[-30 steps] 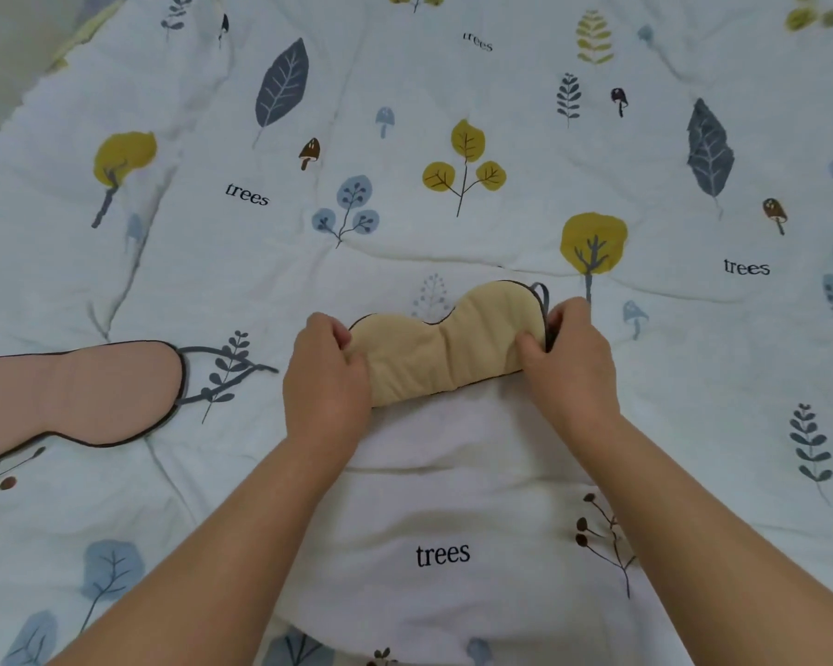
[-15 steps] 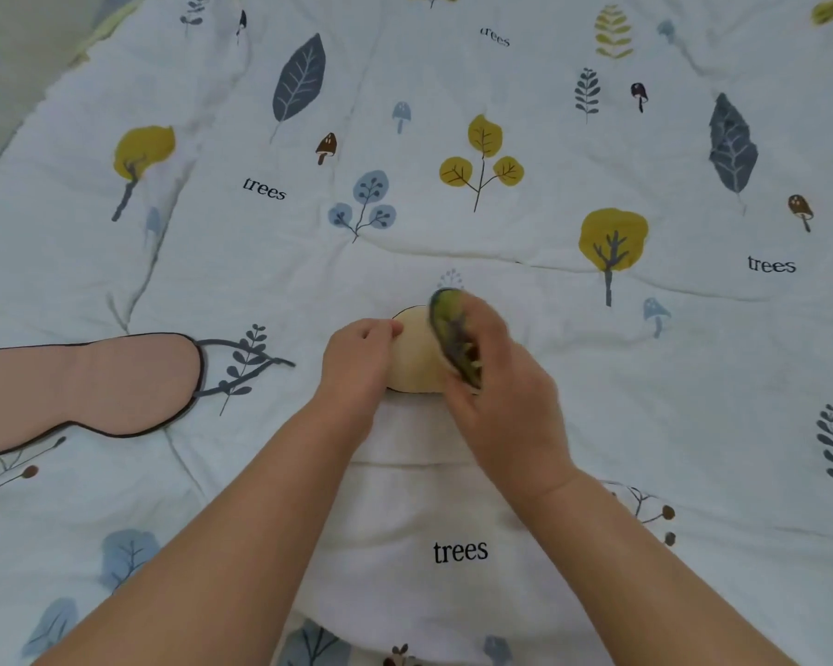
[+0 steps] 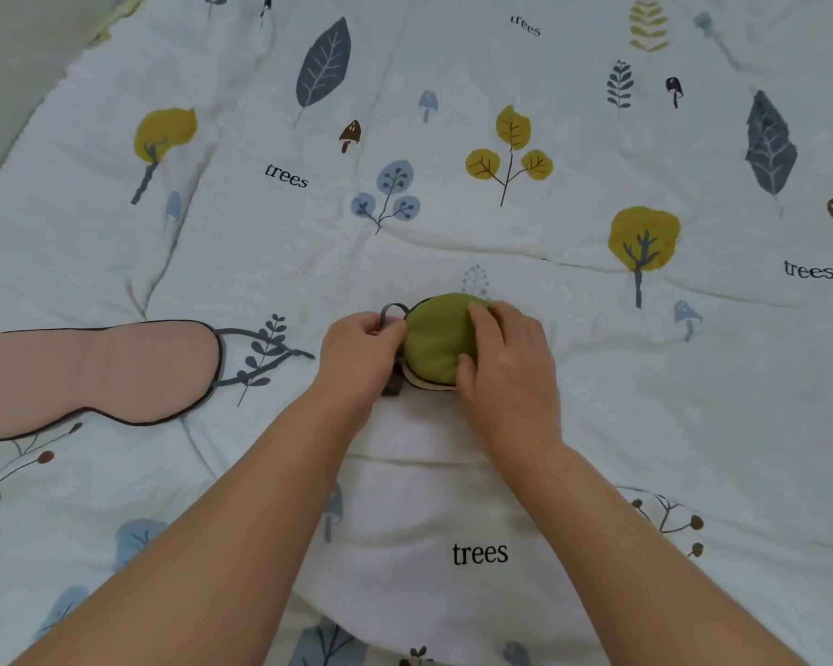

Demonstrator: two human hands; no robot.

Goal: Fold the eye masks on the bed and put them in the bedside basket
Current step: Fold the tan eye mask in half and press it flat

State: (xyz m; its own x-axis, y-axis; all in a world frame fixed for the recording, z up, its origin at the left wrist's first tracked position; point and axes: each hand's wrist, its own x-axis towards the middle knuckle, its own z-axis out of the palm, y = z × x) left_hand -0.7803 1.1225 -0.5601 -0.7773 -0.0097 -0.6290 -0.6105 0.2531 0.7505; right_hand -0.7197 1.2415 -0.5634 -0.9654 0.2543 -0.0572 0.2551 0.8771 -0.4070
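An eye mask (image 3: 436, 336) lies folded in half in the middle of the bed, its green side up and a thin beige edge showing underneath. My right hand (image 3: 506, 365) rests flat on its right part and presses it down. My left hand (image 3: 361, 350) pinches the mask's left edge, where the grey strap (image 3: 391, 311) loops out. A second eye mask (image 3: 92, 374), pink with dark piping and a grey strap, lies unfolded at the left edge of the view. The basket is out of sight.
A white quilt (image 3: 645, 377) printed with trees, leaves and mushrooms covers the whole bed. The bed's left edge and a strip of grey floor (image 3: 15, 50) show at the top left.
The mask lay open, beige side up, with a hand on each end. My right hand swung its right half over to the left, and the mask is now folded with the green side up.
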